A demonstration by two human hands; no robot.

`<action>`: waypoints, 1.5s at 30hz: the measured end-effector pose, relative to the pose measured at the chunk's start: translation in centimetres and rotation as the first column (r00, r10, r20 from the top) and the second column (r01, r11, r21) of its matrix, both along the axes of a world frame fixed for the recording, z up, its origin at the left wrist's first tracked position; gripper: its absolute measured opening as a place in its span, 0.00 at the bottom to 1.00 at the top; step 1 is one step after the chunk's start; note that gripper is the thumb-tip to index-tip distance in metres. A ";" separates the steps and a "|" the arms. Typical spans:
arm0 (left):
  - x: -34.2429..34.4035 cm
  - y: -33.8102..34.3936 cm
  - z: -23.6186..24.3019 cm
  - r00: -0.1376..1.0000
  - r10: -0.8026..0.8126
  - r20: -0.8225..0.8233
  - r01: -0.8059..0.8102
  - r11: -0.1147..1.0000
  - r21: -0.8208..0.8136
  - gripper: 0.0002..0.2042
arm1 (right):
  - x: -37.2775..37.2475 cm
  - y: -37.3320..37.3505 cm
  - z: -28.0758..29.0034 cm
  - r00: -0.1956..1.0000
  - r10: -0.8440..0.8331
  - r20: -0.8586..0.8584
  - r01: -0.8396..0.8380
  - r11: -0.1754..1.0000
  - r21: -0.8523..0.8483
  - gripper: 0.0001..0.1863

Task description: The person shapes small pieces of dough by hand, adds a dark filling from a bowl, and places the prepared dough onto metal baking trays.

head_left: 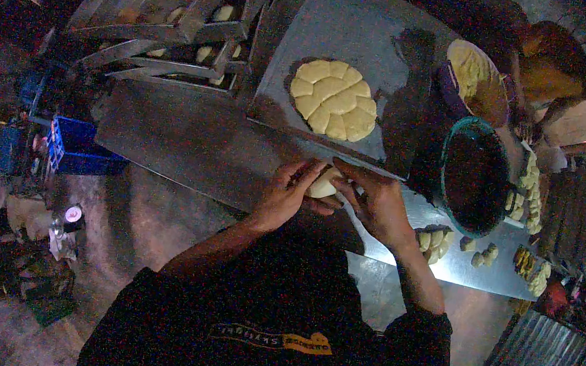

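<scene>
Between my two hands is a pale piece of dough [324,185], held just off the near edge of the metal table. My left hand [292,192] cups it from the left, fingers curled under and against it. From the right, my right hand [374,194] presses on it with thumb and fingertips. Beyond them, a flat round of dough [333,99], marked into segments, lies on a dark baking sheet [365,40]. Part of the held dough is hidden by my fingers.
Stacked trays [171,35] with dough pieces stand at the far left. To the right are a green-rimmed tub [460,229] and a bowl [495,118] with yellowish contents. Several dough lumps [434,244] sit on the bright right-hand surface. A blue crate [76,152] is at left.
</scene>
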State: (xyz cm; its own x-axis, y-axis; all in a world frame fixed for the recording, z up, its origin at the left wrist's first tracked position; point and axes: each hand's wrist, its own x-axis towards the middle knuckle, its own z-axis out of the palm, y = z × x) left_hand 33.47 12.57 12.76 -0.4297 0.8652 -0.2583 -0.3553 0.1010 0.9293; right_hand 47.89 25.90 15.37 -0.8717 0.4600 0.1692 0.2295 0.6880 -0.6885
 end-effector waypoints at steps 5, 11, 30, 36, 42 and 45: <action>-3.8 -1.1 0.1 0.810 -0.207 0.549 0.189 0.978 0.090 0.17 | -1.3 -0.7 0.6 0.994 0.100 -0.048 -0.105 0.989 -0.100 0.17; -6.4 -3.7 -0.8 0.854 -0.416 -0.312 0.445 0.895 0.024 0.22 | -4.5 -2.6 2.1 0.987 0.104 0.120 -0.011 0.798 -0.602 0.12; -20.5 -13.9 -5.3 0.856 0.413 -0.311 -0.336 0.902 0.272 0.25 | -22.8 -12.5 -1.0 0.836 0.470 0.282 -0.545 0.659 0.518 0.24; -25.5 -18.9 -1.1 0.804 0.474 -0.360 -0.325 0.856 0.401 0.29 | -36.6 -8.9 10.6 0.651 0.752 0.101 -0.758 0.652 0.029 0.22; -27.8 -26.8 -2.3 0.715 0.674 -0.185 -0.630 0.736 0.245 0.32 | -55.4 8.4 15.6 0.907 0.358 -0.220 -0.264 0.892 0.366 0.17; -27.1 -29.7 -3.3 0.663 0.737 -0.132 -0.719 0.676 0.163 0.33 | -63.2 17.7 12.5 0.873 0.243 -0.422 -0.022 0.885 0.465 0.15</action>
